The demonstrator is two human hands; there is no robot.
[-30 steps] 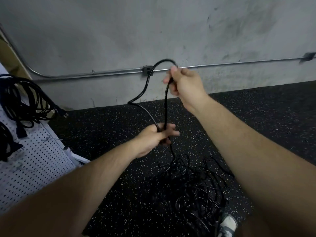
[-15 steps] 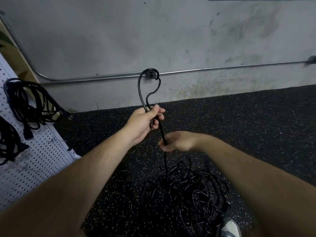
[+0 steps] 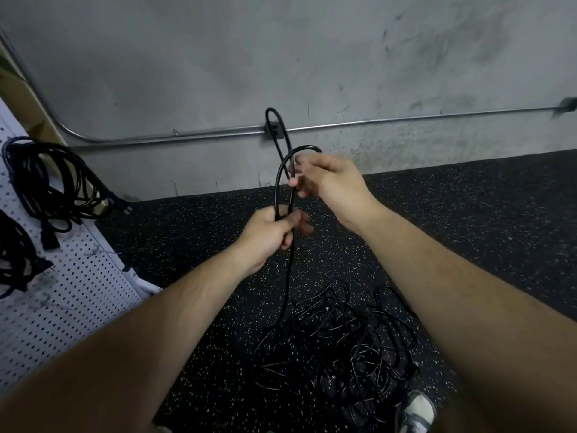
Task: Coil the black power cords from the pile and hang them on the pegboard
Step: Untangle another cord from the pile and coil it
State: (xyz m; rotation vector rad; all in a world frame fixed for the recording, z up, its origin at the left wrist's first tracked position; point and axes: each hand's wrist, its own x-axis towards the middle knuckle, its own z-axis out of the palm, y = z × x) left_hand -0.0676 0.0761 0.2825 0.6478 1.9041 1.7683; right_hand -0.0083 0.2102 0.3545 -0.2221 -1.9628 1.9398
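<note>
Left hand (image 3: 268,234) sits near frame centre, fingers curled tight round a thin black power cord (image 3: 278,185) with a rubber sheath, bunching the loop bottoms in the fist. Two narrow loops stand up from the fist toward 12 o'clock. The taller one tops out in front of the grey metal conduit pipe (image 3: 406,119) on the grey concrete wall (image 3: 218,57).

Right hand (image 3: 332,179) is at 1 o'clock of the left one, fingers bent and pinching the top of the shorter loop. The fingertips are motion-blurred, so the exact pinch is unclear, but the hand grips the cord. Below the left fist the cord's free run drops toward 6 o'clock into the tangled pile of thin black cords (image 3: 337,342). The pile lies at 5 o'clock of the frame on the black speckled rubber floor (image 3: 468,220).

Progress: the white perforated pegboard (image 3: 68,295) at 8 o'clock already carries two hung bundles. One is a large coiled black bundle (image 3: 46,179) at 9 o'clock with plug ends dangling. The second black bundle (image 3: 15,260) is cut off by the left edge. So part of the job looks done.

The cord in hand looks early in its coil: only a couple of loops gathered, and most of its length seems to be down in the pile. Left to do is finish coiling it, hang it, then repeat for the rest. The pile looks sizeable, but the cord count cannot be told from the tangle. A white shoe toe (image 3: 418,410) sits at the pile's 5 o'clock edge.
</note>
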